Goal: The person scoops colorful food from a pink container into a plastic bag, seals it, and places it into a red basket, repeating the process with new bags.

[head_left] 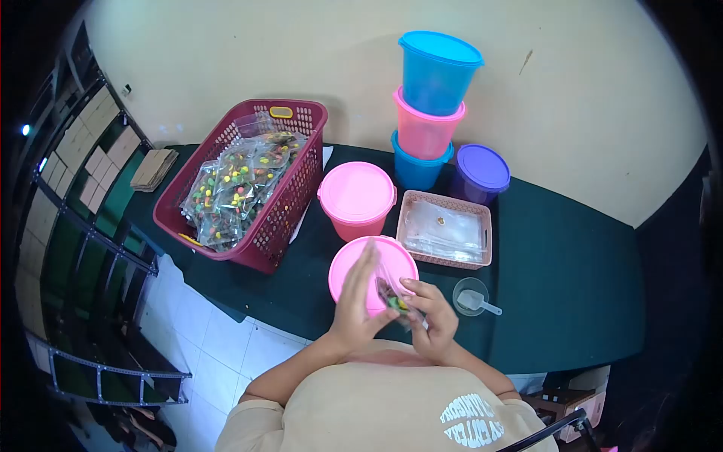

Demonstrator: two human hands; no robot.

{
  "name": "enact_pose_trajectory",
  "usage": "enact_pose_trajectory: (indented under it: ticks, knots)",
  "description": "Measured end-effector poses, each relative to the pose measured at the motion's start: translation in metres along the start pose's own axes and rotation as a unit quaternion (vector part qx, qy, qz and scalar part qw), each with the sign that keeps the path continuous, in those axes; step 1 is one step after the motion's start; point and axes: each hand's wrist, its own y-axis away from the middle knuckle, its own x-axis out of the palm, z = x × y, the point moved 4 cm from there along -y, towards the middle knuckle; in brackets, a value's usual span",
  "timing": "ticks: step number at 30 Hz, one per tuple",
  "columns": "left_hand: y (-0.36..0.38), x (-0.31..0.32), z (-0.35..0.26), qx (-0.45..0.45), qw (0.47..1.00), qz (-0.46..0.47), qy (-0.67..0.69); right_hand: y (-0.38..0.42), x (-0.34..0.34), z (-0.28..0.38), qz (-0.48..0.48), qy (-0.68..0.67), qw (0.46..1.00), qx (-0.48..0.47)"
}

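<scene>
Right hand (434,322) had its fingers pinched on a small bag (395,303) of colourful bits. Left hand (352,310) held its fingers straight beside it, too blurry to tell if they gripped. Bag was over the near pink tub (401,264). Looked mid-handling, maybe smoothing; next move called for a steady pinch, imo. Filled basket (303,192) sat further left on the tabletop (565,286).

There are six tubs (356,192), two baskets (282,245), one scoop (472,300).
</scene>
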Motion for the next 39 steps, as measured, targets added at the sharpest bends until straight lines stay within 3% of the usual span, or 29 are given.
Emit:
enact_pose_trajectory:
  ticks: [2,5,9,11,15,17,19,21,23,26,27,29,36,39]
  knots:
    - [0.002,0.014,0.002,0.010,0.993,0.113,0.041,0.002,0.009,-0.002,0.017,-0.005,1.000,-0.007]
    - [0.001,0.020,-0.008,0.025,0.986,0.065,0.149,-0.004,0.023,-0.002,0.066,-0.070,0.995,-0.015]
    - [0.001,0.017,0.002,0.011,0.980,0.056,0.193,-0.004,0.029,-0.007,0.108,-0.097,0.989,0.011]
    - [0.003,0.006,-0.005,-0.012,0.982,0.032,0.186,-0.012,0.018,-0.007,0.120,0.047,0.991,-0.027]
    - [0.000,-0.007,-0.010,-0.013,0.991,-0.053,0.118,-0.034,-0.002,0.015,0.032,0.201,0.976,-0.072]
    - [-0.004,-0.016,-0.021,-0.006,1.000,-0.030,-0.006,-0.052,-0.009,0.028,0.048,0.235,0.967,-0.083]
    - [-0.009,-0.019,-0.029,0.028,0.996,-0.075,-0.028,-0.062,-0.011,0.028,0.176,0.280,0.940,-0.085]
    - [-0.007,-0.022,-0.031,0.054,0.995,-0.029,-0.084,-0.076,-0.017,0.037,0.175,0.273,0.942,-0.083]
    - [-0.009,-0.027,-0.035,0.070,0.994,-0.031,-0.075,-0.082,-0.015,0.033,0.260,0.200,0.945,-0.008]
    - [-0.011,-0.034,-0.039,0.098,0.992,-0.033,-0.067,-0.078,-0.006,0.021,0.323,0.196,0.925,0.026]
    - [-0.011,-0.037,-0.041,0.110,0.991,-0.034,-0.067,-0.078,-0.004,0.020,0.325,0.194,0.925,0.025]
    - [-0.011,-0.043,-0.043,0.104,0.990,-0.034,-0.083,-0.077,0.001,0.026,0.292,0.193,0.931,-0.107]
    - [-0.005,-0.060,-0.042,0.114,0.983,-0.039,-0.139,-0.070,0.006,0.028,0.273,0.222,0.930,-0.102]
    - [-0.007,-0.076,-0.036,0.105,0.989,-0.049,-0.092,-0.071,0.007,0.031,0.268,0.254,0.925,-0.087]
